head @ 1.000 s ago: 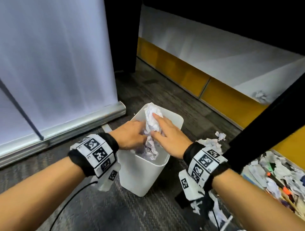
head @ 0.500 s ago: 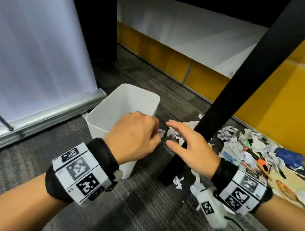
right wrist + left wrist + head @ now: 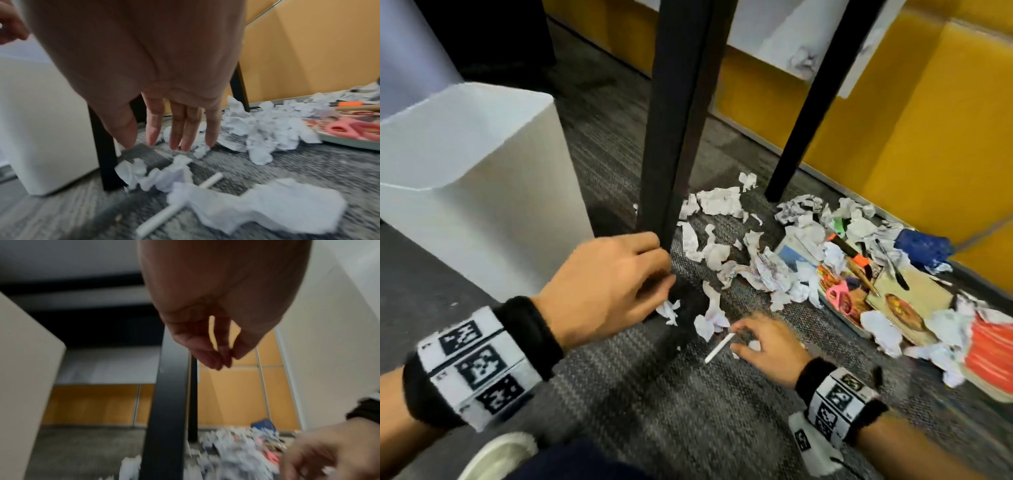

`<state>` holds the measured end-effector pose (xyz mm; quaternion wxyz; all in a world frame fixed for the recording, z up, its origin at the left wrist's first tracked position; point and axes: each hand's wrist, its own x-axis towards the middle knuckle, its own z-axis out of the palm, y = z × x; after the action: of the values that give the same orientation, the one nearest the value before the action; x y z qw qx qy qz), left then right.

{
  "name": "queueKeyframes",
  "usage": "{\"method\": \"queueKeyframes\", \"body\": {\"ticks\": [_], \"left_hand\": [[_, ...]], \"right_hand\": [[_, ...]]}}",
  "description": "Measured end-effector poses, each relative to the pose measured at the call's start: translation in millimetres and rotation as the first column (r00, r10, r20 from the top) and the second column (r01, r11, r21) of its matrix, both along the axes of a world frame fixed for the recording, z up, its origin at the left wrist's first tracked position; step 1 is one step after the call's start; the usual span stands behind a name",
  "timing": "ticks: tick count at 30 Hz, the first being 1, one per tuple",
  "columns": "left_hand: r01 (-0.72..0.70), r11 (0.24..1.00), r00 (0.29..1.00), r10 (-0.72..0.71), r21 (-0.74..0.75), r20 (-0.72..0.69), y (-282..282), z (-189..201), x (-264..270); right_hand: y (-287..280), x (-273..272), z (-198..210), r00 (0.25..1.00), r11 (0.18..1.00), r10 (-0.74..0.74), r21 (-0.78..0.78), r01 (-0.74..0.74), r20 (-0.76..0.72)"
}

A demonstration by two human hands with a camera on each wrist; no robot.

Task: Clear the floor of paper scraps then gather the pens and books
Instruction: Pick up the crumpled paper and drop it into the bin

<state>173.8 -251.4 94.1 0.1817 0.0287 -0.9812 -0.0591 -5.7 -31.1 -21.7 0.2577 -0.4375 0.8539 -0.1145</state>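
Note:
Crumpled paper scraps (image 3: pixel 722 202) litter the grey carpet around a black table leg (image 3: pixel 671 137). My left hand (image 3: pixel 661 274) hovers beside that leg, fingers loosely curled and holding nothing, just above a small scrap (image 3: pixel 669 310). In the left wrist view its fingers (image 3: pixel 222 361) hang together with nothing in them. My right hand (image 3: pixel 736 339) is low over the floor with its fingers (image 3: pixel 174 141) straight, above a scrap (image 3: pixel 156 177) and a white stick (image 3: pixel 719 347). Books (image 3: pixel 914 301) and pens (image 3: pixel 892 263) lie half buried under scraps at the right.
A white bin (image 3: pixel 482 192) stands on the left, close to the leg. A second black leg (image 3: pixel 801 120) stands further back. Pink scissors (image 3: pixel 840 294), an orange marker (image 3: pixel 849 250) and a blue object (image 3: pixel 921 246) lie among the books. Yellow wall panels run behind.
Both hands let go of the paper wad in the bin, then moved right and down to the floor scraps. My view swung right toward the pile.

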Motion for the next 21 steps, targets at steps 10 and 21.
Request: {"method": "queueKeyframes", "body": {"ticks": [10, 21], "left_hand": [[-0.253, 0.967, 0.767, 0.180, 0.032, 0.616, 65.1, -154.5, -83.1], [-0.339, 0.939, 0.701, 0.292, -0.056, 0.651, 83.5, -227.9, -127.1]], "right_hand": [[40.7, -7.4, -67.1, 0.998, 0.974, -0.051, 0.219, 0.060, -0.047], [71.3, -25.1, -88.8, 0.948, 0.951, -0.310, -0.001, 0.310, -0.069]]}}
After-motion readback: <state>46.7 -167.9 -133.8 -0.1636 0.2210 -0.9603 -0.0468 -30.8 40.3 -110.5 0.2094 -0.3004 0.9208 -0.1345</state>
